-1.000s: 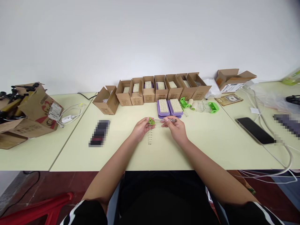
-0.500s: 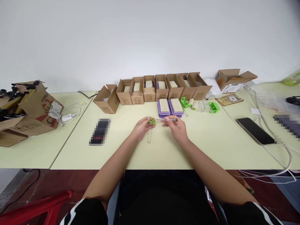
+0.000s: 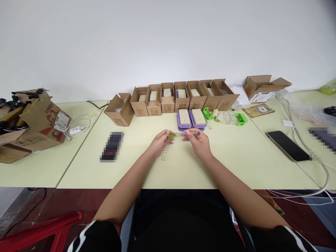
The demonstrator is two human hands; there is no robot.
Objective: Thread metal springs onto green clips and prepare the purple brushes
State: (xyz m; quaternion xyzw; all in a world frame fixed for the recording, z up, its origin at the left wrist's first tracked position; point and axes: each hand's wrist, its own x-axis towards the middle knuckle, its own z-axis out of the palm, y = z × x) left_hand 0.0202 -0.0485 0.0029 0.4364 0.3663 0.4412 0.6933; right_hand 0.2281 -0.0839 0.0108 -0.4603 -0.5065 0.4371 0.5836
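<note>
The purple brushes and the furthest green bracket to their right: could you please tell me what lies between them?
The head view shows another green bracket, a cream roller, a clear plastic piece and a small coil spring there.

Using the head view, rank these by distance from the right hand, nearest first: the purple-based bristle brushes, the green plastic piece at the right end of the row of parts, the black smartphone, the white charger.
From the right hand:
1. Purple-based bristle brushes: just ahead of it.
2. Green plastic piece: ahead and to the right.
3. Black smartphone: farther right.
4. White charger: far left.
</note>
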